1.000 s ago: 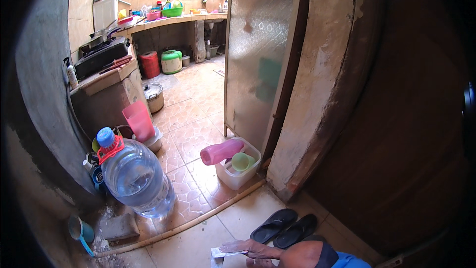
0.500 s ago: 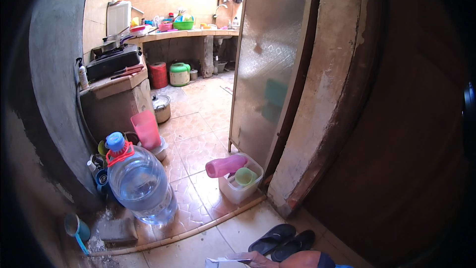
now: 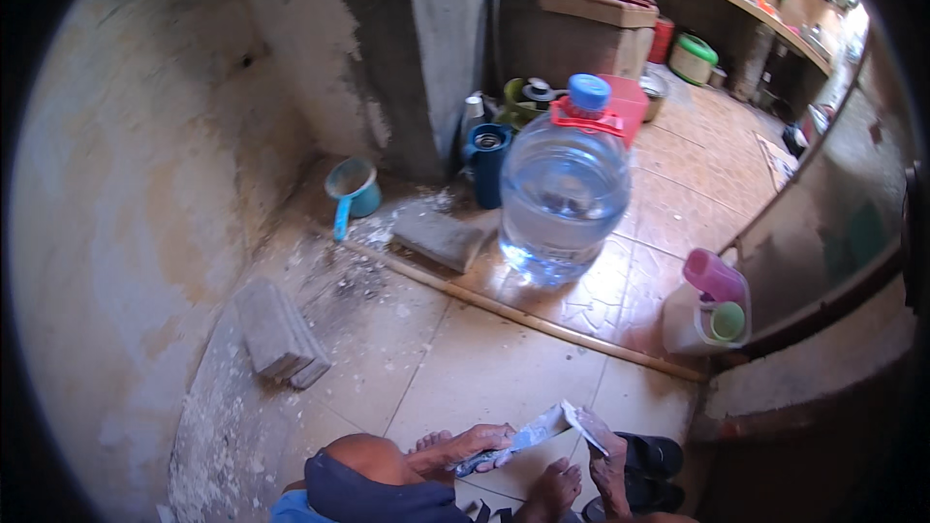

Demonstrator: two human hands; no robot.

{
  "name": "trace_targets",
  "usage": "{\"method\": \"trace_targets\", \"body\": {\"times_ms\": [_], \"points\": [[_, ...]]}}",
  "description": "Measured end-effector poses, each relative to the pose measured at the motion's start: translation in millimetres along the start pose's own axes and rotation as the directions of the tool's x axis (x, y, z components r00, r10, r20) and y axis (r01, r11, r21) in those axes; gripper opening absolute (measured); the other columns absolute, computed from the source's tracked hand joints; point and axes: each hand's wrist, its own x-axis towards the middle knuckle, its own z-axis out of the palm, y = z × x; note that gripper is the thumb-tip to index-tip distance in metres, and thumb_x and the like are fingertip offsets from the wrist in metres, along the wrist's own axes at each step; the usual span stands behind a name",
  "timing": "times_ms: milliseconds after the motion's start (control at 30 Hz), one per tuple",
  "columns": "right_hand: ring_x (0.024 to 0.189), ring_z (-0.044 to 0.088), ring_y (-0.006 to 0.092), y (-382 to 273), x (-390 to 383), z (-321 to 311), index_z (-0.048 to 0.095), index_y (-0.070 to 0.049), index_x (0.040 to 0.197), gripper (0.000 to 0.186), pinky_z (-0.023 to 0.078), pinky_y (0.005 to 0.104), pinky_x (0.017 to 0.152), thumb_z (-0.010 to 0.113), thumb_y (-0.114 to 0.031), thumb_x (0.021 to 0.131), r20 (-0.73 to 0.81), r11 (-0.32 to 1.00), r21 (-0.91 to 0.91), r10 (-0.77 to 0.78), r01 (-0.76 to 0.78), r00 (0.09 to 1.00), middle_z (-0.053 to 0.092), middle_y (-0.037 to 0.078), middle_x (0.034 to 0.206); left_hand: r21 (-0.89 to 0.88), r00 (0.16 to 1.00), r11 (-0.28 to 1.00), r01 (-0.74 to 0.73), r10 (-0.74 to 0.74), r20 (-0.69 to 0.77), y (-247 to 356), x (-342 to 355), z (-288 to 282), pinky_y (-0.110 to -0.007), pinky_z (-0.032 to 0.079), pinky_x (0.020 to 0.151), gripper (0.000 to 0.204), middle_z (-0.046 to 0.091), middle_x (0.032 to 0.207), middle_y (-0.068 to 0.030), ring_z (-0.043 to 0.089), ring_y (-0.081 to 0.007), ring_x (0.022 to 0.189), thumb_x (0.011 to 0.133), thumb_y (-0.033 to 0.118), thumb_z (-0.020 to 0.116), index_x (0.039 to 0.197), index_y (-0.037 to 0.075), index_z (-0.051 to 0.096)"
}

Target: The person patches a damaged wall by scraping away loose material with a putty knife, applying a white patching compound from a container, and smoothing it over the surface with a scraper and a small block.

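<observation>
Low in the view, my left hand [image 3: 480, 441] is closed round the dark handle of a putty knife [image 3: 533, 431], whose flat blade is smeared with pale material. My right hand [image 3: 605, 465] grips a flat, whitened scraper [image 3: 588, 429], close to or touching the knife's tip; its handle is hidden. Below them my bare feet [image 3: 557, 484] rest on the tiled floor, beside black slippers [image 3: 651, 455]. To the left lie stacked grey slabs [image 3: 271, 329], by a corner wall [image 3: 126, 232] with patchy, stained plaster.
Past a low threshold strip [image 3: 513, 318] stand a large water jug [image 3: 562, 199], a blue dipper [image 3: 354, 194], another grey slab [image 3: 431, 237] and a bin [image 3: 683, 320] with pink and green containers. A frosted door [image 3: 838, 232] bounds the right; a kitchen counter [image 3: 736, 5] is behind.
My view has swung down and left, so the kitchen moved up and right and the slabs appeared. Both hands and the tools now show further into the picture.
</observation>
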Motion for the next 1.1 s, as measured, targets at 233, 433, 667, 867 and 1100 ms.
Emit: {"method": "trace_targets", "body": {"times_ms": [233, 433, 667, 867, 1100], "points": [[0.103, 0.061, 0.0237, -6, 19, -11, 0.061, 0.005, 0.122, 0.034, 0.047, 0.0350, 0.088, 0.055, -0.013, 0.093, 0.137, 1.000, -0.020, 0.025, -0.023, 0.990, 0.066, 0.015, 0.105, -0.058, 0.997, 0.995, -0.076, 0.075, -0.019, -8, -11, 5, -0.017, 0.039, 0.044, 0.030, 0.057, 0.079, -0.0028, 0.048, -0.0031, 0.052, 0.100, 0.026, 0.052, 0.113, -0.001, 0.053], [0.097, 0.063, 0.0214, -9, 25, -11, 0.063, 0.006, 0.119, 0.032, 0.049, 0.0340, 0.084, 0.056, -0.010, 0.092, 0.161, 0.996, -0.074, 0.055, -0.043, 0.985, 0.068, 0.014, 0.098, -0.056, 0.991, 0.992, -0.117, 0.120, 0.055, 3, -9, 2, -0.017, 0.039, 0.045, 0.027, 0.057, 0.078, -0.0024, 0.048, -0.0031, 0.052, 0.100, 0.025, 0.052, 0.109, 0.000, 0.054], [0.090, 0.065, 0.0189, -16, 43, -45, 0.064, 0.007, 0.116, 0.029, 0.052, 0.0329, 0.078, 0.058, -0.007, 0.091, -0.411, 0.850, -0.311, 0.283, -0.425, 0.867, 0.070, 0.013, 0.091, 0.002, 0.962, 0.962, -0.272, 0.272, -0.032, 19, -23, -18, -0.019, 0.041, 0.050, 0.024, 0.057, 0.078, -0.0009, 0.050, -0.0047, 0.056, 0.101, 0.025, 0.053, 0.107, 0.003, 0.056], [0.097, 0.066, 0.0218, -79, 114, -71, 0.054, 0.004, 0.122, 0.049, 0.054, 0.0412, 0.086, 0.062, -0.026, 0.084, -0.344, 0.775, 0.607, 0.453, -0.173, 0.822, 0.067, 0.012, 0.107, 0.384, 0.817, 0.806, -0.450, 0.545, -0.187, 20, -43, -61, -0.022, 0.044, 0.065, 0.022, 0.054, 0.085, 0.0002, 0.052, -0.0067, 0.072, 0.101, 0.023, 0.055, 0.104, 0.002, 0.061], [0.080, 0.059, 0.0164, -128, 171, -56, 0.055, -0.001, 0.108, 0.025, 0.055, 0.0380, 0.074, 0.062, -0.010, 0.086, -0.207, 0.523, 0.841, 0.546, -0.138, 0.811, 0.057, 0.004, 0.091, 0.616, 0.654, 0.625, -0.479, 0.722, -0.225, 113, -67, -70, -0.026, 0.046, 0.070, 0.032, 0.053, 0.090, -0.0035, 0.054, -0.0116, 0.076, 0.098, 0.015, 0.060, 0.128, 0.004, 0.061]]}}
